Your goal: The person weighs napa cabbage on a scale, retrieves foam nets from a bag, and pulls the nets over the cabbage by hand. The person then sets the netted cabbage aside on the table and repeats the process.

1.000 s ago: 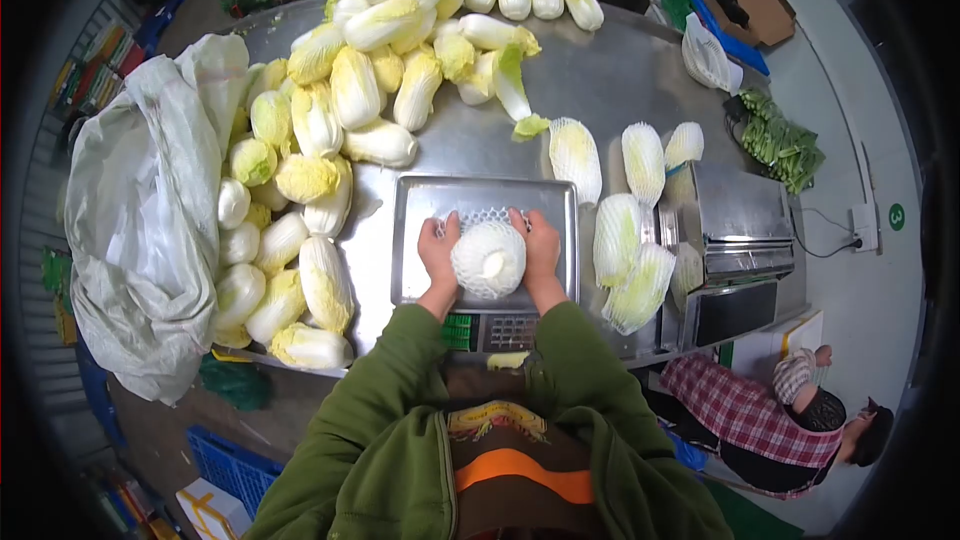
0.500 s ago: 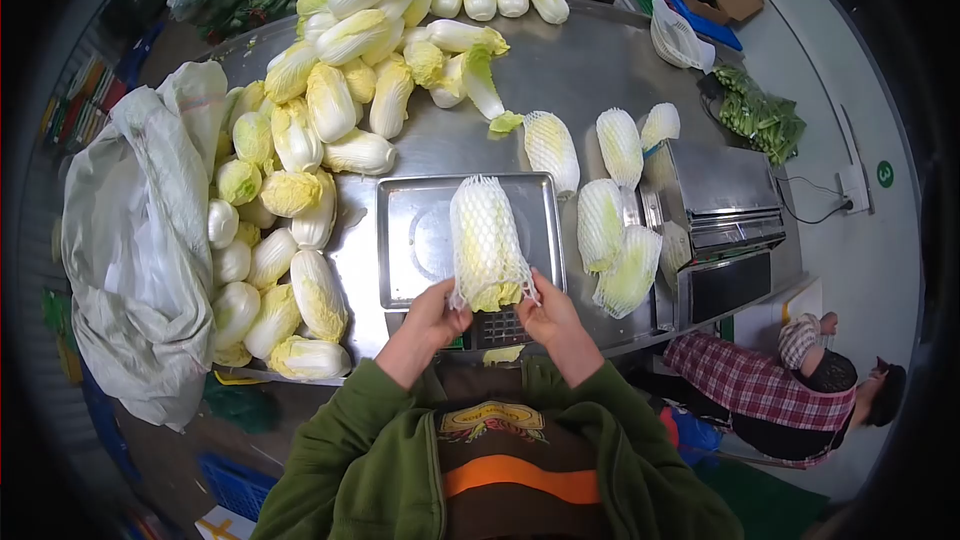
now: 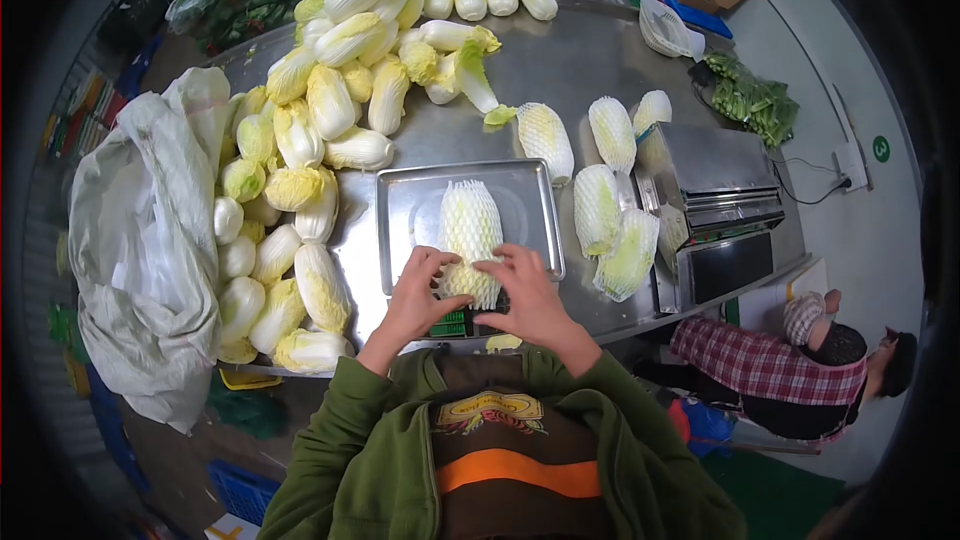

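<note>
Bare cabbages (image 3: 328, 100) are heaped at the left of the bench (image 3: 600, 60), beside a white sack (image 3: 140, 260); 4 more stand in a row at the far edge. To the right, 5 sleeved cabbages (image 3: 597, 210) lie between the tray (image 3: 384, 230) and a metal machine (image 3: 715, 170), near a white basket (image 3: 664, 30) and bagged greens (image 3: 752, 102). The tray holds the netted cabbage (image 3: 471, 225), its near end between the left hand (image 3: 418, 298) and right hand (image 3: 530, 298), whose curved fingers grasp its sides
</note>
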Demonstrator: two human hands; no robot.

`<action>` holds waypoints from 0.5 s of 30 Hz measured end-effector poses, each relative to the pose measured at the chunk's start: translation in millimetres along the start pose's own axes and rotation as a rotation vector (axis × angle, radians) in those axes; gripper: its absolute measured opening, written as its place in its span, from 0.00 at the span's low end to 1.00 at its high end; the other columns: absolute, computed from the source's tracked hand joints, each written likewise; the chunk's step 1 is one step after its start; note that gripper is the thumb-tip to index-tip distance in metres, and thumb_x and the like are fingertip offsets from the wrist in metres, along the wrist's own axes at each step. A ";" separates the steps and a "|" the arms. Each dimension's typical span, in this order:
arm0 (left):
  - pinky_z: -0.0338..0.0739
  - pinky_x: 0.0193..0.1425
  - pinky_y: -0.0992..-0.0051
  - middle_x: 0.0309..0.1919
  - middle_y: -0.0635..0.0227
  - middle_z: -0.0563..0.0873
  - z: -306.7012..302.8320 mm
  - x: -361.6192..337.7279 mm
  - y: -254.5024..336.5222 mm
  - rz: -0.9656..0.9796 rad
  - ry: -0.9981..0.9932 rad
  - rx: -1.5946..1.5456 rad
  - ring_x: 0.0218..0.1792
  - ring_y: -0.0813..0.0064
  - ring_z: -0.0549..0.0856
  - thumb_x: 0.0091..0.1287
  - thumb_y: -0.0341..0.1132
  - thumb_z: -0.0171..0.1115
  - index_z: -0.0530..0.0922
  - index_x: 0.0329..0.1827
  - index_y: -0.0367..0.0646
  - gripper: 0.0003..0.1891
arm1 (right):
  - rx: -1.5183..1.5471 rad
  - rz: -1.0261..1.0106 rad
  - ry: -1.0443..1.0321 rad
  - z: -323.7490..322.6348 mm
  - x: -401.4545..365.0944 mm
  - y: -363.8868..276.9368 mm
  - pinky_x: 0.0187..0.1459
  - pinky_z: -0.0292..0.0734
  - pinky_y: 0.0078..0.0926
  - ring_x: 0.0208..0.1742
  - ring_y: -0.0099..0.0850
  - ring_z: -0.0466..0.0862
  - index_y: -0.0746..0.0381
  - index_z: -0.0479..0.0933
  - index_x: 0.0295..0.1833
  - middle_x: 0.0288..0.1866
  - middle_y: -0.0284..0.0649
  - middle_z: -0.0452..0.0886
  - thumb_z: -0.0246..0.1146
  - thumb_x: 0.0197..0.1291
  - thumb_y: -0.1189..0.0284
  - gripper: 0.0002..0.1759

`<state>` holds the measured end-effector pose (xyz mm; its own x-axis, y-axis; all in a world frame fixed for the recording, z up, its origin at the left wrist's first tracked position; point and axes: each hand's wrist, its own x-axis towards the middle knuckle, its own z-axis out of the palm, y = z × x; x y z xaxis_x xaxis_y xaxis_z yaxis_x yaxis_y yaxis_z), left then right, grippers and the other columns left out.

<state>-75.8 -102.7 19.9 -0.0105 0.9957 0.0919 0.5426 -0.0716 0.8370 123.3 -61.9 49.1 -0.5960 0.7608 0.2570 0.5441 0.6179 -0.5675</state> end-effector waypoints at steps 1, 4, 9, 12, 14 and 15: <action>0.77 0.42 0.75 0.38 0.64 0.77 -3.6 0.7 -5.5 -0.020 -0.056 -0.098 0.35 0.73 0.79 0.50 0.32 0.77 0.77 0.47 0.40 0.22 | -0.034 -0.050 -0.037 4.0 2.5 3.4 0.55 0.72 0.32 0.51 0.39 0.76 0.61 0.74 0.50 0.54 0.45 0.73 0.73 0.49 0.68 0.23; 0.77 0.37 0.82 0.33 0.66 0.83 -13.2 -1.4 -39.4 -0.396 -0.241 -0.798 0.34 0.78 0.82 0.62 0.32 0.68 0.77 0.47 0.35 0.14 | 0.524 0.140 -0.043 39.4 -5.3 49.1 0.56 0.72 0.31 0.55 0.37 0.77 0.62 0.75 0.50 0.57 0.44 0.73 0.70 0.55 0.66 0.20; 0.76 0.54 0.68 0.55 0.55 0.76 27.8 5.7 -59.2 -0.588 -0.084 -0.673 0.53 0.71 0.78 0.69 0.41 0.60 0.57 0.73 0.36 0.34 | 0.706 0.631 0.186 62.1 3.0 59.1 0.58 0.73 0.29 0.60 0.32 0.75 0.66 0.67 0.59 0.55 0.43 0.76 0.66 0.60 0.67 0.26; 0.75 0.54 0.70 0.55 0.52 0.71 72.0 2.1 -29.5 -0.242 0.027 -0.254 0.55 0.64 0.76 0.64 0.40 0.65 0.57 0.72 0.35 0.37 | 0.481 0.580 0.286 84.6 5.8 71.4 0.52 0.77 0.29 0.54 0.37 0.81 0.68 0.65 0.62 0.54 0.47 0.78 0.68 0.58 0.67 0.31; 0.76 0.54 0.69 0.53 0.52 0.70 71.9 3.2 13.4 -0.086 -0.056 -0.102 0.55 0.61 0.75 0.61 0.38 0.68 0.60 0.71 0.35 0.37 | 1.355 0.793 0.209 46.7 -12.1 71.3 0.52 0.79 0.33 0.54 0.40 0.80 0.68 0.62 0.66 0.55 0.49 0.76 0.67 0.58 0.69 0.33; 0.78 0.52 0.70 0.55 0.54 0.71 70.3 4.6 31.5 0.024 -0.157 -0.104 0.54 0.64 0.76 0.60 0.37 0.69 0.60 0.71 0.37 0.38 | 1.470 0.803 0.255 33.4 -30.3 74.6 0.54 0.78 0.35 0.54 0.40 0.80 0.68 0.62 0.66 0.56 0.49 0.76 0.65 0.59 0.70 0.32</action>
<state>0.3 -96.3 8.7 0.1372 0.9900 0.0337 0.4508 -0.0927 0.8878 162.2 -45.5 -27.2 -0.2791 0.8690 -0.4086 -0.4162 -0.4929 -0.7641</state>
